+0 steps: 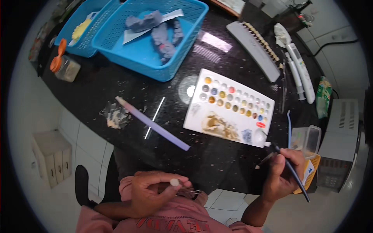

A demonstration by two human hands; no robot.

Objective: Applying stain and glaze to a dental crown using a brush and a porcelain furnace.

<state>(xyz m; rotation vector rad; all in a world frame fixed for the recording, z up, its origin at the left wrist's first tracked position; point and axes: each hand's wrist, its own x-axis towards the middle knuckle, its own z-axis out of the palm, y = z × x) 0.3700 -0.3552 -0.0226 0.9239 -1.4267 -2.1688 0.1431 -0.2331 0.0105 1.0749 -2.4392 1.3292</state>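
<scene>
A: Status? Left hand (155, 190), near, fingers closed on a clip-like holder carrying a small whitish tooth-shaped piece (175, 181)

B: Right hand (281, 173) wrapped round a dark-handled brush (289, 169), tip at the near right corner of the white palette (229, 106)

A: Progress?

B: Brown mixes already smeared on palette – stain prepared; piece looks pale, so painting likely just starting – purple stick (151, 123) lies unused

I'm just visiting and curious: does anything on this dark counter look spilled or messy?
Yes. A small patch of pale crumbly residue lies smeared on the counter left of the lilac stick, and brownish paste is smeared across the white palette's lower part. Nothing looks broken.
</scene>
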